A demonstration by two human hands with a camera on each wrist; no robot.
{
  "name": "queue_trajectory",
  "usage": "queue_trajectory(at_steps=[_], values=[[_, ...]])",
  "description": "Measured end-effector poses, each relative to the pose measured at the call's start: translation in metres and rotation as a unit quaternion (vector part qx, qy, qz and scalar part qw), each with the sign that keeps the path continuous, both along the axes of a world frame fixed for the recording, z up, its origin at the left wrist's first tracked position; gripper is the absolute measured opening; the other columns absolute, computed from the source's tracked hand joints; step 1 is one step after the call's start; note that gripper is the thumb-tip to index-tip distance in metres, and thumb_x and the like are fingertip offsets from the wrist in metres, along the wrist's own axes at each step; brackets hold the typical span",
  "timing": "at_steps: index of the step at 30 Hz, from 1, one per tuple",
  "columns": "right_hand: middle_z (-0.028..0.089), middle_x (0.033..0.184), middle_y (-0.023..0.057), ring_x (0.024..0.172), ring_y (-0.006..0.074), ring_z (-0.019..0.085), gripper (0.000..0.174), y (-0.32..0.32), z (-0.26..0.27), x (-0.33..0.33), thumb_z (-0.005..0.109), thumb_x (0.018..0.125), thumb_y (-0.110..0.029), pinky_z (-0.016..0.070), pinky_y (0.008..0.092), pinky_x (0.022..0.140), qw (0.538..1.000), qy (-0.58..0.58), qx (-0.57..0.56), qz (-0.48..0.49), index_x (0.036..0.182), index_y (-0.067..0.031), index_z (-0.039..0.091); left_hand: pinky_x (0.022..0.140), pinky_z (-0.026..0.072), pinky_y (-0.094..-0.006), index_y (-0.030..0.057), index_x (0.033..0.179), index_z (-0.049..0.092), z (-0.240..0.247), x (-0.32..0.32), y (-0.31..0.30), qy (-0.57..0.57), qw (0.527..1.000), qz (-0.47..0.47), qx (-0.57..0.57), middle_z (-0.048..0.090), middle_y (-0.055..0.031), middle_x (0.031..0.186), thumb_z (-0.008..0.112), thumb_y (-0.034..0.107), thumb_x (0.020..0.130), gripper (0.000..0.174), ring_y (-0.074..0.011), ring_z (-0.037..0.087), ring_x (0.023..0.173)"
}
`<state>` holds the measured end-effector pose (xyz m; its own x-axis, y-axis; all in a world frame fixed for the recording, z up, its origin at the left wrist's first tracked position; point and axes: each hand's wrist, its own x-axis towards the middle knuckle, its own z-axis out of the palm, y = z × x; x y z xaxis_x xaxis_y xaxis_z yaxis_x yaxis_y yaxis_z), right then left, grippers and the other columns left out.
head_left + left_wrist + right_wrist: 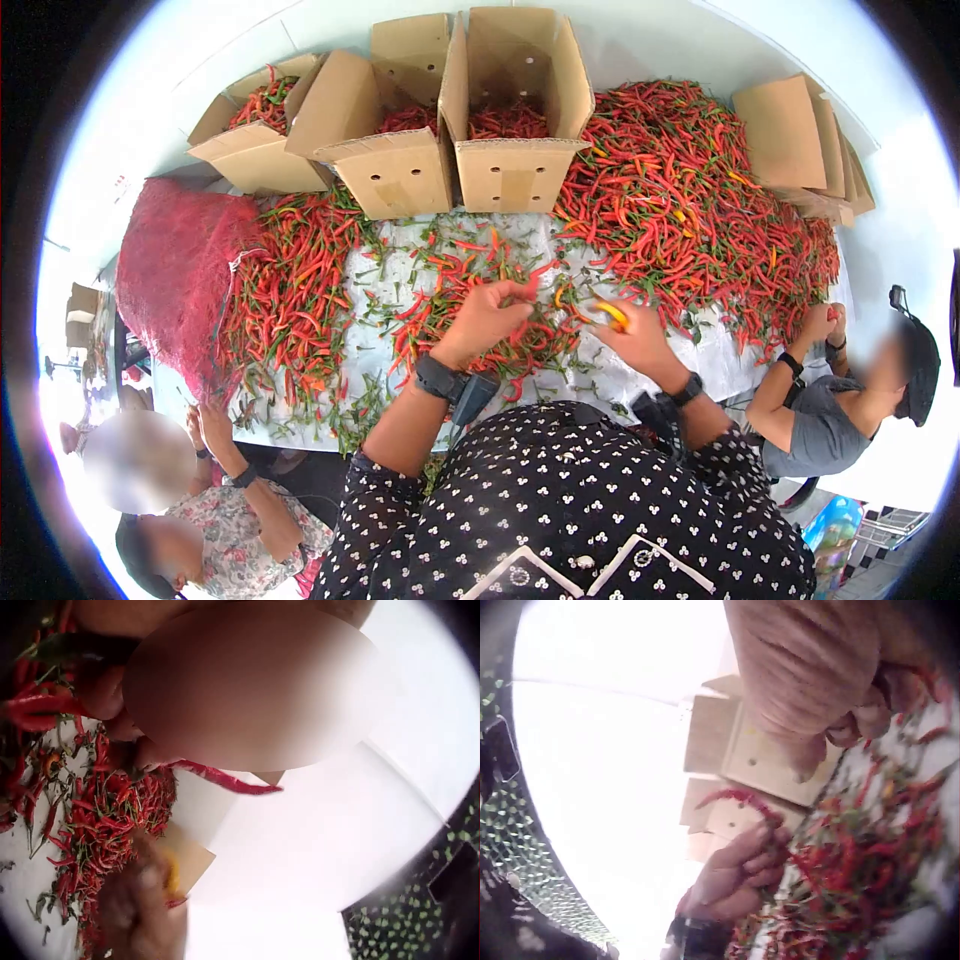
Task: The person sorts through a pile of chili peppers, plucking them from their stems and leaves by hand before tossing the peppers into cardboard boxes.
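Over the middle of the table, my left hand (487, 322) pinches a red chili pepper (540, 272) between thumb and fingers. That chili (739, 799) curves out past the fingertips in the right wrist view. Just to the right, my right hand (640, 338) holds a yellow-orange chili (611, 315), its fingers curled in the right wrist view. Below both hands lies a loose heap of red chilies (450, 290) mixed with green stems. A blurred oval covers part of the left wrist view.
Behind stand cardboard boxes (515, 175) with chilies inside. A large chili pile (680, 190) fills the right side; a smaller pile (300, 270) lies left beside a red mesh sack (180, 270). One person (830, 420) works at the right, another (240, 530) at the left.
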<state>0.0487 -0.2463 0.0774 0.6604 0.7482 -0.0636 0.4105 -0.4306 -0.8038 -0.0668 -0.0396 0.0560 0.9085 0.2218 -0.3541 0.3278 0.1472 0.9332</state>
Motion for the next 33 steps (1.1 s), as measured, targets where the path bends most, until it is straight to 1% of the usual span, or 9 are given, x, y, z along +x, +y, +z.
queue_trajectory(at_steps=[6,10,12,18,22,24,26,29,33], values=[[0.058,0.063,0.0058,0.053,0.0076,0.047,0.021,0.083,-0.018,-0.013,0.063,0.079,-0.019,0.0394,0.0242,0.049,0.979,-0.074,0.162,0.101,0.090,-0.0017,0.063,0.059,0.0437,-0.0283,0.0001,0.083,0.061,-0.011,-0.018,0.000,-0.064,0.968,0.017,0.242,0.055,-0.0108,0.065,0.062,0.015,0.076,0.016,-0.0115,0.053,0.060],[0.052,0.058,-0.0005,0.046,0.0068,0.044,0.019,0.091,-0.025,-0.005,0.059,0.083,-0.018,0.0334,0.0237,0.042,0.963,0.237,0.118,-0.047,0.081,0.0006,0.061,0.066,0.0428,-0.0238,0.0002,0.079,0.057,-0.002,-0.034,-0.001,-0.088,0.982,0.060,0.157,0.058,0.0007,0.072,0.060,0.009,0.079,0.009,-0.0051,0.049,0.070],[0.048,0.057,-0.0024,0.044,0.0044,0.037,0.017,0.085,-0.029,0.011,0.057,0.085,-0.018,0.0284,0.0211,0.040,0.839,0.488,0.212,-0.116,0.083,-0.0015,0.060,0.055,0.0409,-0.0232,-0.0002,0.078,0.058,0.003,-0.038,-0.005,-0.158,0.975,0.096,0.122,0.057,0.0004,0.067,0.061,0.008,0.080,0.009,-0.0050,0.049,0.061],[0.052,0.063,-0.0025,0.049,0.0026,0.040,0.017,0.104,0.045,0.013,0.057,0.086,-0.019,0.0303,0.0187,0.044,0.924,0.333,0.186,-0.010,0.085,-0.0023,0.060,0.057,0.0420,-0.0209,0.0015,0.078,0.059,-0.036,-0.044,0.020,-0.023,0.989,0.133,0.066,0.057,0.0019,0.076,0.062,0.010,0.080,0.010,-0.0047,0.051,0.066],[0.058,0.062,0.0002,0.053,0.0035,0.045,0.018,0.182,0.107,0.037,0.055,0.084,-0.018,0.0371,0.0209,0.048,0.964,0.098,0.233,0.081,0.087,-0.0013,0.060,0.052,0.0334,-0.0198,0.0060,0.102,0.051,-0.036,-0.047,0.028,-0.029,0.965,0.230,-0.124,0.051,0.0033,0.076,0.055,0.013,0.085,0.018,-0.0058,0.040,0.060],[0.061,0.062,0.0031,0.053,0.0045,0.049,0.022,0.232,0.129,0.057,0.056,0.083,-0.019,0.0391,0.0208,0.049,0.947,0.041,0.293,0.129,0.093,0.0010,0.060,0.054,0.0334,-0.0204,0.0071,0.112,0.044,-0.039,-0.049,0.038,-0.158,0.844,0.304,-0.414,0.052,-0.0011,0.083,0.047,0.016,0.090,0.024,-0.0085,0.042,0.066],[0.062,0.065,0.0047,0.054,0.0049,0.052,0.028,0.260,0.129,0.061,0.057,0.082,-0.019,0.0401,0.0206,0.049,0.937,0.002,0.341,0.082,0.099,0.0027,0.058,0.057,0.0350,-0.0210,0.0069,0.115,0.040,-0.034,-0.052,0.046,-0.190,0.826,0.309,-0.432,0.051,-0.0053,0.088,0.041,0.016,0.092,0.025,-0.0110,0.043,0.072],[0.058,0.063,0.0007,0.054,0.0059,0.051,0.029,0.240,0.124,0.025,0.060,0.082,-0.024,0.0399,0.0203,0.050,0.951,0.135,0.247,0.126,0.098,0.0004,0.060,0.061,0.0377,-0.0244,0.0062,0.113,0.041,-0.027,-0.059,0.052,-0.230,0.752,0.387,-0.481,0.050,-0.0084,0.089,0.042,0.005,0.089,0.025,-0.0142,0.043,0.070],[0.052,0.061,-0.0027,0.054,0.0025,0.045,0.021,0.179,0.077,-0.002,0.057,0.085,-0.020,0.0366,0.0189,0.049,0.957,0.203,0.092,0.184,0.092,-0.0007,0.061,0.063,0.0398,-0.0242,0.0065,0.108,0.044,-0.054,-0.083,0.073,-0.263,0.759,0.458,-0.381,0.050,-0.0065,0.087,0.041,0.000,0.086,0.023,-0.0128,0.044,0.069]])
